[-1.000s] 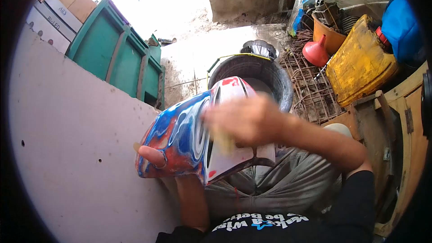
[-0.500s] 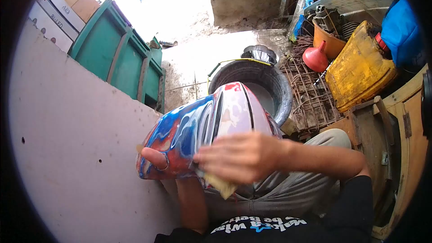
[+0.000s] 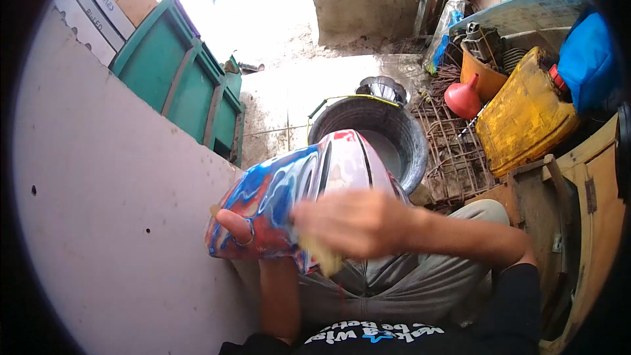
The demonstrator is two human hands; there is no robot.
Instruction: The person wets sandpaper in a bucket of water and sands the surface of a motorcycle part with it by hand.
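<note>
A curved, painted vehicle body panel rests above my lap, its blue, red and whitish layers patchy and shiny. My left hand grips it from underneath, with a finger or thumb poking up through a hole near the left end; the other fingers are hidden behind the panel. Across the panel's near side lies my right hand, blurred by motion. Pressed under its fingers is a yellowish piece that looks like sandpaper, its lower corner sticking out towards me.
Beyond the panel stands a black bucket holding cloudy liquid. On the right are a red funnel, a yellow jerrycan and wooden boards. A pale wall and a green cabinet line the left.
The camera view has tilted slightly, so the surroundings sit lower in it. My right hand has shifted a little over the panel, still holding the yellowish piece. My left hand keeps its grip.
</note>
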